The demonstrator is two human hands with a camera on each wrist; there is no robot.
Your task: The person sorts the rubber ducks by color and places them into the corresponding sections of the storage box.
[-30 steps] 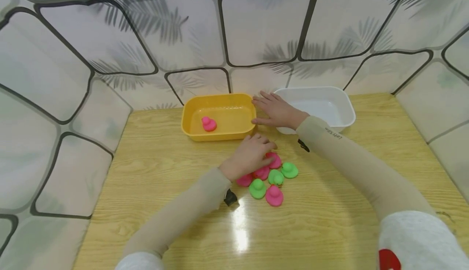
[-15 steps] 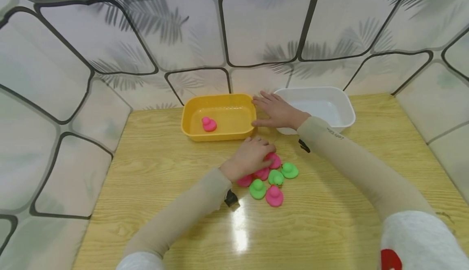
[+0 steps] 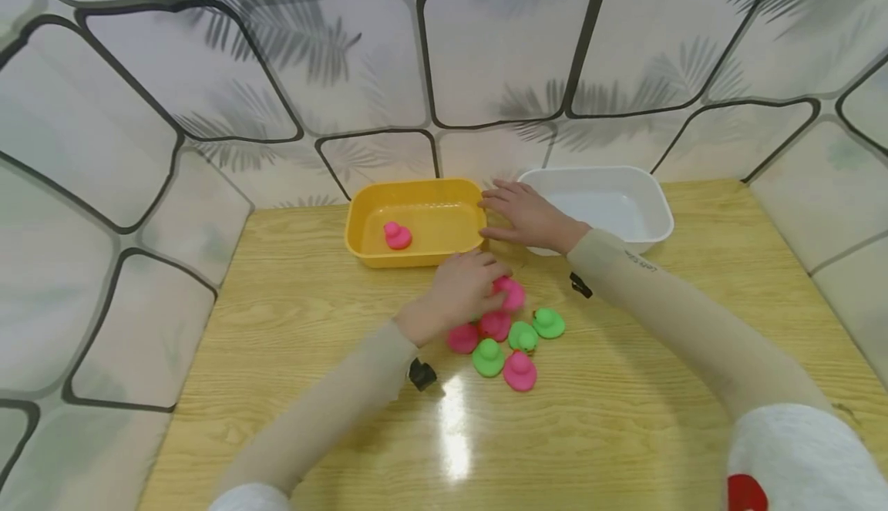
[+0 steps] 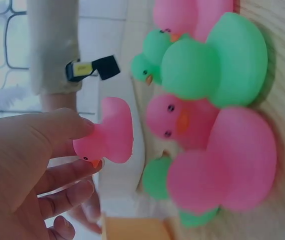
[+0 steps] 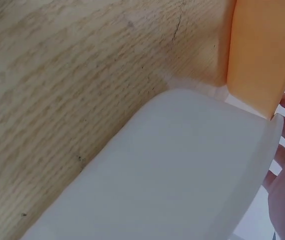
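Observation:
My left hand (image 3: 454,295) pinches a pink rubber duck (image 4: 116,131) between thumb and fingers, lifted off the pile in the left wrist view. Below it on the table lie several more ducks, among them a pink duck (image 3: 519,371), a green duck (image 3: 489,358) and another green duck (image 3: 549,323). Fingers spread, my right hand (image 3: 530,218) touches the right end of the yellow tub (image 3: 444,226), its palm over the near left corner of the white tub (image 3: 624,199). One pink duck (image 3: 398,236) sits inside the yellow tub.
The two tubs stand side by side at the back of the wooden table (image 3: 298,303), close to a patterned wall covering (image 3: 499,48). More of this covering rises at the left and right sides.
My left hand has picked up a pink duck from the far side of the pile and moved slightly left and up with it. The right hand stays at the yellow tub's end.

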